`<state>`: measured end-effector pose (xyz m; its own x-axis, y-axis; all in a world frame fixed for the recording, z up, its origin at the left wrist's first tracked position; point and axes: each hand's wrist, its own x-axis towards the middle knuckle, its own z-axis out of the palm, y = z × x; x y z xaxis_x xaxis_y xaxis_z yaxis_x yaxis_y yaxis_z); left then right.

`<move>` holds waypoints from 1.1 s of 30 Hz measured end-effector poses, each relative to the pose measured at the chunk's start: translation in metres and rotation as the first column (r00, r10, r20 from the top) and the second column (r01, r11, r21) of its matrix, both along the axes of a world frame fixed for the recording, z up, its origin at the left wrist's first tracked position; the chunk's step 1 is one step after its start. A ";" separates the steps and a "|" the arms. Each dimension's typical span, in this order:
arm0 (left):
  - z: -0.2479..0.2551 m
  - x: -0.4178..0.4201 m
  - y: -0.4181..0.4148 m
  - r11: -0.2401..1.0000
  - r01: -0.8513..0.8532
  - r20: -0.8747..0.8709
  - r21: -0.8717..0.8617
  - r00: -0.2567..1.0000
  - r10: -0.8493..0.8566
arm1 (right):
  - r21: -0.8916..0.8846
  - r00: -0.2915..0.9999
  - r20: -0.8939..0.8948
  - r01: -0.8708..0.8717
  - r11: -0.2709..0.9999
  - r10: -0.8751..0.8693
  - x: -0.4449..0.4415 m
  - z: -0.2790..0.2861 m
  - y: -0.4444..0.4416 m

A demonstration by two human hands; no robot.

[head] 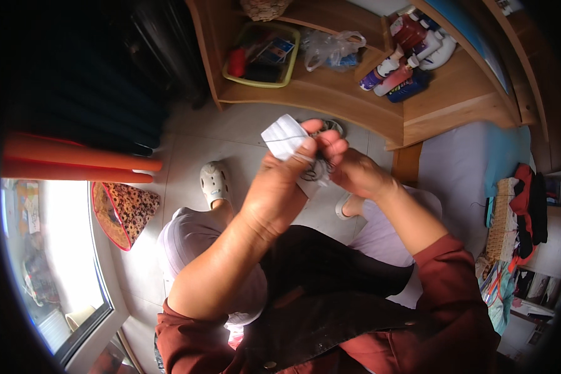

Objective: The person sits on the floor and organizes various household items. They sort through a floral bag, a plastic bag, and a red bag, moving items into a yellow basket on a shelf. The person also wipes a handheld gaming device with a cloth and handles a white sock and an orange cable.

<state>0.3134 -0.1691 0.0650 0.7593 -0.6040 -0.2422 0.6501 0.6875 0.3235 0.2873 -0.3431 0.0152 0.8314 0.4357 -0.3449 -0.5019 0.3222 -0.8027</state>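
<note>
My left hand pinches a small white folded piece, paper or cloth, under its thumb. A thin grey line runs across this piece. Close against it on the right is my right hand, slightly blurred, its fingers bent towards the left one. Thin dark loops, like cord or wire, hang between the two hands; which fingers hold them is hard to tell. Something pale and translucent shows beside the loops, too blurred to name. Both hands are raised above the tiled floor, in front of my lap.
A wooden shelf unit stands ahead, bearing a yellow-rimmed basket, a clear plastic bag and several bottles. A floral lampshade-like cone lies left by a bright glass pane. A wicker basket sits right.
</note>
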 end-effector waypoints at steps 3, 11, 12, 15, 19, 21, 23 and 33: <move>0.001 0.006 -0.006 0.999 0.001 -0.034 -0.036 0.999 -0.002 | -0.153 0.971 0.180 -0.129 0.980 0.156 -0.019 0.054 0.006; -0.019 -0.016 -0.026 0.934 0.316 0.272 0.168 0.896 -0.352 | -0.341 0.982 0.160 0.152 0.928 -0.102 -0.051 0.080 -0.017; -0.020 -0.023 -0.028 0.875 0.413 0.291 0.251 0.830 -0.475 | -0.326 0.970 0.211 0.189 0.926 -0.123 -0.053 0.078 -0.016; -0.017 -0.034 -0.034 0.849 0.442 0.253 0.290 0.820 -0.513 | -0.405 0.966 0.257 0.110 0.908 -0.002 -0.058 0.065 -0.018; -0.010 -0.028 -0.037 0.925 0.281 0.133 0.256 0.938 -0.322 | -0.251 0.993 0.112 0.067 0.966 -0.040 -0.070 0.070 -0.020; -0.014 -0.027 -0.036 0.957 0.199 0.157 0.211 0.959 -0.234 | -0.359 0.990 0.136 0.088 0.929 -0.041 -0.076 0.069 -0.027; -0.015 -0.028 -0.035 0.947 0.188 0.174 0.259 0.956 -0.238 | -0.412 0.988 0.153 0.088 0.907 -0.026 -0.080 0.069 -0.035; -0.017 -0.019 -0.030 0.986 0.081 0.162 0.147 0.981 -0.105 | -0.638 0.966 0.256 0.150 0.756 0.025 -0.084 0.077 -0.056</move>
